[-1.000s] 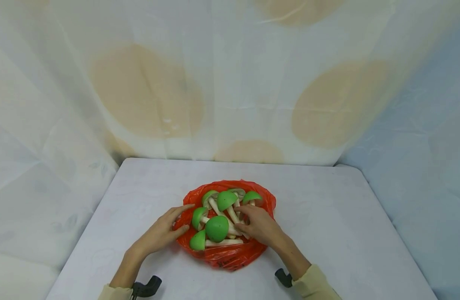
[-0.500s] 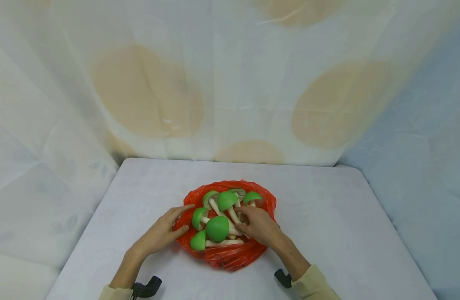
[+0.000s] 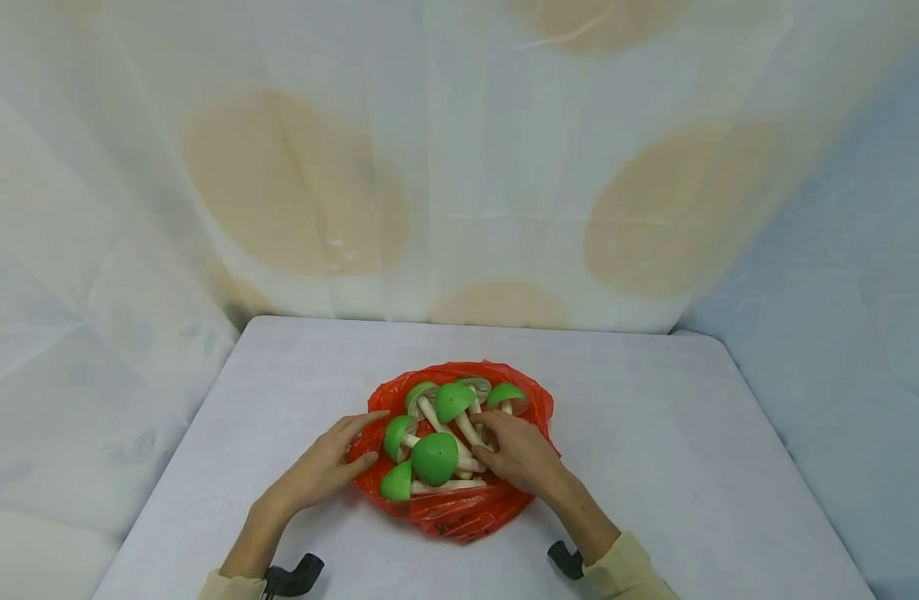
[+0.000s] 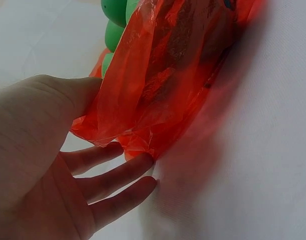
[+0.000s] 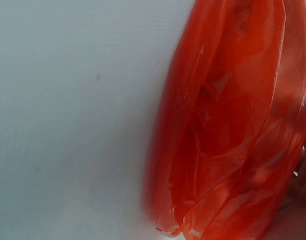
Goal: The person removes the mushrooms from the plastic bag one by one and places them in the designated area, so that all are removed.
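Observation:
An uncovered red plastic bag lies spread in the middle of the table, its rim opened out. Several mushrooms with smooth green caps and white stems are heaped inside. My left hand rests on the bag's left side. In the left wrist view, its thumb goes behind the bag's wall while relaxed fingers lie outside at its base. My right hand reaches over the right rim, thumb and forefinger at the stems; I cannot tell whether it pinches one. In the right wrist view, the bag hides most of that hand.
The bag sits on a white-covered table. Pale patterned cloth hangs behind it and along both sides. Dark wrist mounts stick out near each cuff.
The right thumb shifts very slightly at the mushroom stems. The left hand, the bag and the mushrooms otherwise keep their places.

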A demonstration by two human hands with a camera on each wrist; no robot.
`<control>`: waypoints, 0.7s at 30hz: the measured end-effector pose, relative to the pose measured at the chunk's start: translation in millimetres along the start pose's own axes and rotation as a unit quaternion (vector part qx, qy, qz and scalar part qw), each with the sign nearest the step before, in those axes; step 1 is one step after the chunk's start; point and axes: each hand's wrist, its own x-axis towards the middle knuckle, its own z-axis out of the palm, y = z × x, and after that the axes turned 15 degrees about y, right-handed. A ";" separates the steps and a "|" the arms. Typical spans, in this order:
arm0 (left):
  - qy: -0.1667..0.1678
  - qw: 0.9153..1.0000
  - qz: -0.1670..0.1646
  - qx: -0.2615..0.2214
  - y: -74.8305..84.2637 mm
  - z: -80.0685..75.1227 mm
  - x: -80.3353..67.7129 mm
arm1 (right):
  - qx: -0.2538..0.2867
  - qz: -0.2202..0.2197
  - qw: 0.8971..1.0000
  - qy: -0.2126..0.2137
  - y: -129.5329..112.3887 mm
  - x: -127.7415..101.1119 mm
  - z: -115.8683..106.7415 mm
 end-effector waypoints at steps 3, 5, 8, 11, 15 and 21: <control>0.001 1.000 -0.001 0.000 0.0 0.6 0.1 | 0.000 -0.001 1.000 0.001 0.6 -0.2 -0.3; 0.001 1.000 0.000 0.002 -0.4 0.7 0.0 | 0.002 0.000 1.000 0.001 0.4 -0.4 -0.7; 0.002 1.000 0.004 0.004 -1.3 1.0 -0.1 | 0.002 0.000 1.000 0.002 0.0 -1.0 -1.2; 0.002 1.000 0.008 0.003 -1.6 0.7 0.0 | 0.000 -0.003 1.000 0.006 -0.3 -1.6 -1.7; 0.003 1.000 0.013 0.003 -2.5 1.0 0.4 | 0.000 -0.004 1.000 0.010 -1.1 -2.1 -2.2; 0.004 1.000 0.013 0.011 -4.2 2.2 0.8 | 0.008 0.002 1.000 0.010 -1.7 -2.2 -1.7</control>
